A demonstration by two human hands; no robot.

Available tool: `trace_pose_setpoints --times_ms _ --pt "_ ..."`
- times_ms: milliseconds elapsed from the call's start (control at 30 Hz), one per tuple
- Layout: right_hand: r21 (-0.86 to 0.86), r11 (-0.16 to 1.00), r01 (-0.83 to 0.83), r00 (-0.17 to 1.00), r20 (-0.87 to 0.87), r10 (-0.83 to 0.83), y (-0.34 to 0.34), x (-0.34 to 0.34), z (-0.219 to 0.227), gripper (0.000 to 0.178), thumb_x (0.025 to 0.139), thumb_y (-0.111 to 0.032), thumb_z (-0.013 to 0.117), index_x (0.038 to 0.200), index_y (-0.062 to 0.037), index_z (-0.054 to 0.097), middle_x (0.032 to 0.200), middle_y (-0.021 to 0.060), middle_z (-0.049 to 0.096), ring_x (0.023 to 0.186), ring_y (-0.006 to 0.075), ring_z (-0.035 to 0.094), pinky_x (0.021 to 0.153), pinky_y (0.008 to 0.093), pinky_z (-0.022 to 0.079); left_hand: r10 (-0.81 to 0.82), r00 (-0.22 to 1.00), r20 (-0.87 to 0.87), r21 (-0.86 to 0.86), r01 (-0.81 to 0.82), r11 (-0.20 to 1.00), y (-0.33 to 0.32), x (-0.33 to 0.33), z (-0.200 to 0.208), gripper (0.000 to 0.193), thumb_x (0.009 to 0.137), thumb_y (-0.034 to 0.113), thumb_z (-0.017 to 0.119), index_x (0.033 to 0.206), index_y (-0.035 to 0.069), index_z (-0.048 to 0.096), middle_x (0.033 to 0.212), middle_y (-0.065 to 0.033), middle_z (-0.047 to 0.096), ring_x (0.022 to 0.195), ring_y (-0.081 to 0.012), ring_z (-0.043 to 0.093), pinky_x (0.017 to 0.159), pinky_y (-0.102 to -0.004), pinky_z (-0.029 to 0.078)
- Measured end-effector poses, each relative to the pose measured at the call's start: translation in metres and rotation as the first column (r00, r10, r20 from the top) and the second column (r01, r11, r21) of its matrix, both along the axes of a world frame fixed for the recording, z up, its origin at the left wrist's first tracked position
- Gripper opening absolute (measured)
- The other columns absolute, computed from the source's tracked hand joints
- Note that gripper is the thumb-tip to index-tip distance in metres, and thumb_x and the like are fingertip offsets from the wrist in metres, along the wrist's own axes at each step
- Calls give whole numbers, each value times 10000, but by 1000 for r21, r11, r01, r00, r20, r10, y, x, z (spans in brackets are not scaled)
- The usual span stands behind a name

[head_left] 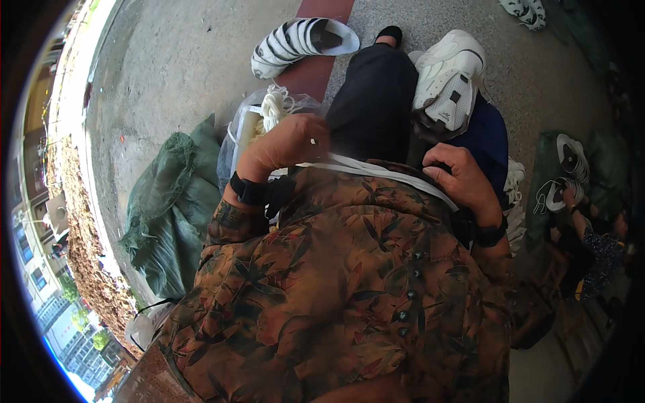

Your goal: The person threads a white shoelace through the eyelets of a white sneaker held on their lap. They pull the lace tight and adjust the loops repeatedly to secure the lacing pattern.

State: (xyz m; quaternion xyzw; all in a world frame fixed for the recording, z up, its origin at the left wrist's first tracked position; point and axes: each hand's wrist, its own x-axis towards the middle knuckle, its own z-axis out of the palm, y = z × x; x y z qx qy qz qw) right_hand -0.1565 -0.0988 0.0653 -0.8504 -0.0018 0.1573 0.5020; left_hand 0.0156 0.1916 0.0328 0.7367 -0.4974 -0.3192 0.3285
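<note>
Laces (376,169), white, long, narrow, gently curved

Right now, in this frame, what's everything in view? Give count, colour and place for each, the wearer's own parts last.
Laces: strands uncounted, white, across the lap
Striped uppers: one nested row, white and black, floor, top centre
Pale shoes: count unclear, white and grey, beyond right hand
Lace bundle: one, cream, at clear bag
Clear bag: one, transparent, by left hand
Sack: one, green, left
Far shoes: count unclear, white and black, top right
Co-worker: one, dark patterned clothing, far right
Co-worker's shoes: two visible, white and dark, far right
Shirt: one, brown patterned, lower centre
Wristbands: two, black, wrists
Left hand: one, bare, left-centre
Right hand: one, bare, right-centre
</note>
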Motion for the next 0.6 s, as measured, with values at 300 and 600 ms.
trace_pose_setpoints --times_ms 300,600 --pt "619 782 77 986 67 -150 52 30 28 241 857 -99 612 1023 73 584 893 101 611 794 130 565 728 270 456 206 887 -412 -264 -333 905 -47 -30 73 40 870 40 579 878 26 542 745 16 538 717 -81 496 667 -238 422" --pt "409 866 289 956 -76 -283 -59 -31 66 141 809 -134 665 762 -1 663 615 -33 537 547 33 429 502 181 322 715 632 299 -281 -658 699 16 37 -12 78 816 66 596 804 -5 566 697 -159 605 623 -258 593 596 -347 462"
